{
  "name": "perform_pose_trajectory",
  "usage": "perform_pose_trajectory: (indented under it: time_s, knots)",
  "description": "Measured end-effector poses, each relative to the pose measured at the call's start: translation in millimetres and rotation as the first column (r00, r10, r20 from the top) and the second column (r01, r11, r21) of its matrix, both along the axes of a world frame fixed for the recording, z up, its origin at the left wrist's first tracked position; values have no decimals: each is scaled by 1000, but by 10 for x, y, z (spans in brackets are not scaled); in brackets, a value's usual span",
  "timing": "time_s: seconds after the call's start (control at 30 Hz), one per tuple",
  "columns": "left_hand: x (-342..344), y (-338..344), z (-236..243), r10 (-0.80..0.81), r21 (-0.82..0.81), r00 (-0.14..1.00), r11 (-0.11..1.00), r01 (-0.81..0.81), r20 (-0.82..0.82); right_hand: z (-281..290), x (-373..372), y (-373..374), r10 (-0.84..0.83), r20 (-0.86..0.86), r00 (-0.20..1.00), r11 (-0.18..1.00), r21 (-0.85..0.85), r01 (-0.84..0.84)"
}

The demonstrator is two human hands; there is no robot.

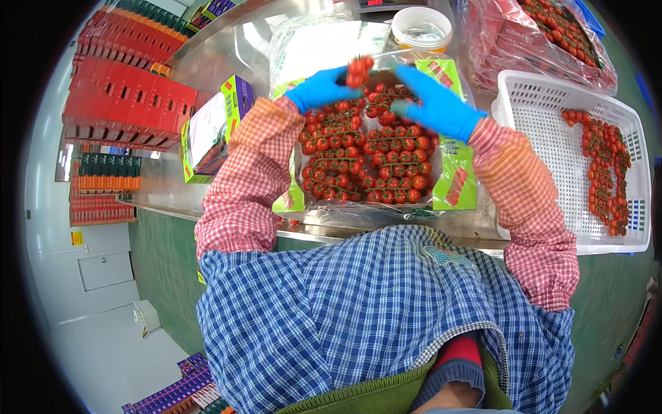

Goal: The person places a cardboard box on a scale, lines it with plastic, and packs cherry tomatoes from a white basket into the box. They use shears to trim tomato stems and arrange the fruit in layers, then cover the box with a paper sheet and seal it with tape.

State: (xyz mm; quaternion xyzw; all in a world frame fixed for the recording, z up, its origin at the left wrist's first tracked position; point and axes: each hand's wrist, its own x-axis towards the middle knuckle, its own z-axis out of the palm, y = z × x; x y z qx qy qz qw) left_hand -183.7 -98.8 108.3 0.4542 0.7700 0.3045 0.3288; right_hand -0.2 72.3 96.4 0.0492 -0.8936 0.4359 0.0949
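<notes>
An open green-edged carton lined with clear plastic holds rows of cherry tomatoes on the vine in front of me. My left hand, in a blue glove, is closed on a small bunch of cherry tomatoes, raised at the carton's back edge. My right hand, also gloved in blue, is over the carton's back right part, its fingers apart just above the tomatoes.
A white perforated crate with more vine tomatoes stands at right. Bagged red tomato trays, a white tub and plastic-covered white sheets are behind. Another carton sits left on the steel table; stacked red boxes lie beyond.
</notes>
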Motion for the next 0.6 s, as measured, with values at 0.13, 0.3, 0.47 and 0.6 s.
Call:
perform_pose_trajectory:
  time_s: [0.13,0.3,0.47,0.6]
  knots:
    - [49,-263,-585,-176,-255,850,966,51,-496,-468,261,-54,-43,121,992,684,727,-59]
    - [-66,-487,-984,-102,-163,894,986,33,-436,-437,250,-200,-2,-15,1000,687,726,13]
    - [-177,-640,-974,33,-93,648,983,-160,-761,-505,65,276,127,-238,963,975,207,-77]
    - [-101,-600,-581,3,-274,617,894,-354,-787,-766,803,1669,-433,-322,842,851,162,500]
